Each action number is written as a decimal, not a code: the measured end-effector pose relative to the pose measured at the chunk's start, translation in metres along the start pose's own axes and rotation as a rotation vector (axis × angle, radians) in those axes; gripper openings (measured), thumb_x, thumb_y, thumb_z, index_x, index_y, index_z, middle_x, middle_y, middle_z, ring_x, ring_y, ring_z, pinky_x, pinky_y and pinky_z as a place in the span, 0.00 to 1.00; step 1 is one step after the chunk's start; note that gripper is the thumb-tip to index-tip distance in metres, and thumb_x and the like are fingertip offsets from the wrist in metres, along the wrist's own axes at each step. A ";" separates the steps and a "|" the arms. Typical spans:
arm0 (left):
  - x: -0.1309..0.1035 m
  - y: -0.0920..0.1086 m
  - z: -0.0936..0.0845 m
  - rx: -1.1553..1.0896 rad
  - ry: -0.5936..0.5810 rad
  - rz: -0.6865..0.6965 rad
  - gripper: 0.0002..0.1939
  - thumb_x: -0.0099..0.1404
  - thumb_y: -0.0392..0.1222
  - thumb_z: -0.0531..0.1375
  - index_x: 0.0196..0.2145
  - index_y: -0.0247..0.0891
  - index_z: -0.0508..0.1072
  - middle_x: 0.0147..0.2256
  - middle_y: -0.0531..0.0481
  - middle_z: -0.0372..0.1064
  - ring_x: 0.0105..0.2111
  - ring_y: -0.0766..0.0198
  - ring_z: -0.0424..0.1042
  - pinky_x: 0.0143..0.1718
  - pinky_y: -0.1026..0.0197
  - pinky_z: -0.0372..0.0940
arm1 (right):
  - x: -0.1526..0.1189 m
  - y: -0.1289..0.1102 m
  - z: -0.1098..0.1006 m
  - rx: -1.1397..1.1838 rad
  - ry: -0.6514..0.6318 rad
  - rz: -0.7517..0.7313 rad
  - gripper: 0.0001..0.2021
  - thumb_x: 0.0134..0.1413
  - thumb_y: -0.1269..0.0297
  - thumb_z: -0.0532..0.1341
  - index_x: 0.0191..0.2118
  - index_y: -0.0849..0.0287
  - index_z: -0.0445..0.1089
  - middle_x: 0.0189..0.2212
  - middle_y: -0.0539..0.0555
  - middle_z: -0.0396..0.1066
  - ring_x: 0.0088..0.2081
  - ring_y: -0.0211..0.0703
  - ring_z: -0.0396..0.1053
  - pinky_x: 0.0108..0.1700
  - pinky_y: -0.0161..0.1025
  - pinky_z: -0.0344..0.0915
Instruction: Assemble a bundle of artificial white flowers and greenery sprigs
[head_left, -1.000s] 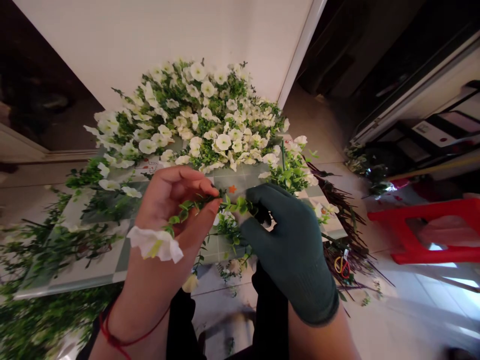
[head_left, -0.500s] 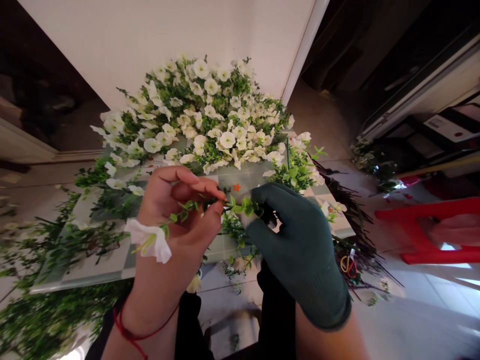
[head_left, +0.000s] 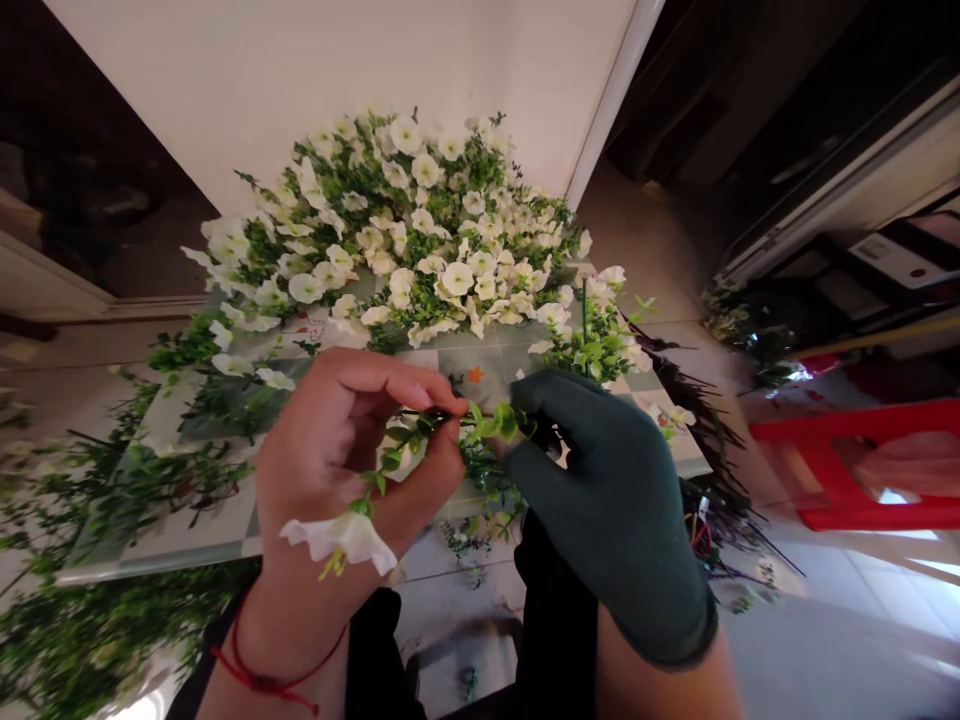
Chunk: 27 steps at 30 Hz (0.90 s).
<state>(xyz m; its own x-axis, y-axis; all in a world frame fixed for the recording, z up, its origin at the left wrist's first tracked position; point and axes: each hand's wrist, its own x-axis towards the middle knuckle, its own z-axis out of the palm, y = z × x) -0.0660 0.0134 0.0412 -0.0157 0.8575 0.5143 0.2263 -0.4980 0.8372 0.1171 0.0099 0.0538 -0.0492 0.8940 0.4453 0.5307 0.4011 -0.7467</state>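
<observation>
My left hand (head_left: 360, 450), bare with a red string at the wrist, pinches a thin green leafy stem (head_left: 491, 424) between thumb and forefinger. From that sprig a white flower (head_left: 341, 540) hangs over the palm, facing down. On the right, my right hand (head_left: 607, 500) wears a dark green glove. Its thumb and fingers close around the stem's other end, where the fingertips partly hide it. Both hands are above a checkered table (head_left: 202, 520), with a small orange star print (head_left: 475, 375) just beyond the fingertips.
A large heap of white flowers (head_left: 457, 278) covers the table's far side against a pale wall. Leafy sprigs (head_left: 165, 480) lie at the left. Dark thin stems (head_left: 697, 400) stick out past the right edge. A red stool (head_left: 817, 460) stands at the right.
My left hand has moved slightly right and turned, and the white flower has swung down and right to face downward. My gloved right hand has shifted slightly right.
</observation>
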 end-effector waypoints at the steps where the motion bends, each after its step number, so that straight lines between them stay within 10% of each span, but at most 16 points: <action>1: 0.000 0.000 -0.001 0.024 -0.001 0.011 0.13 0.71 0.31 0.69 0.44 0.50 0.75 0.42 0.51 0.82 0.41 0.54 0.87 0.42 0.48 0.88 | 0.000 0.000 0.000 0.000 -0.001 0.000 0.07 0.53 0.77 0.65 0.30 0.56 0.72 0.26 0.43 0.65 0.28 0.33 0.58 0.31 0.32 0.55; 27: -0.001 0.012 -0.011 0.145 -0.124 -0.128 0.12 0.67 0.34 0.67 0.42 0.52 0.72 0.40 0.55 0.80 0.42 0.52 0.87 0.41 0.42 0.81 | -0.004 0.000 -0.004 0.017 -0.049 0.036 0.07 0.51 0.75 0.64 0.28 0.56 0.70 0.24 0.42 0.64 0.26 0.33 0.58 0.30 0.33 0.55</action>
<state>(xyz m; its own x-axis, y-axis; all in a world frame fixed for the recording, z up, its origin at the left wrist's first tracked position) -0.0741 0.0055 0.0528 0.0645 0.9264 0.3710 0.3676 -0.3677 0.8542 0.1203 0.0056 0.0542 -0.0723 0.9164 0.3937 0.5185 0.3717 -0.7700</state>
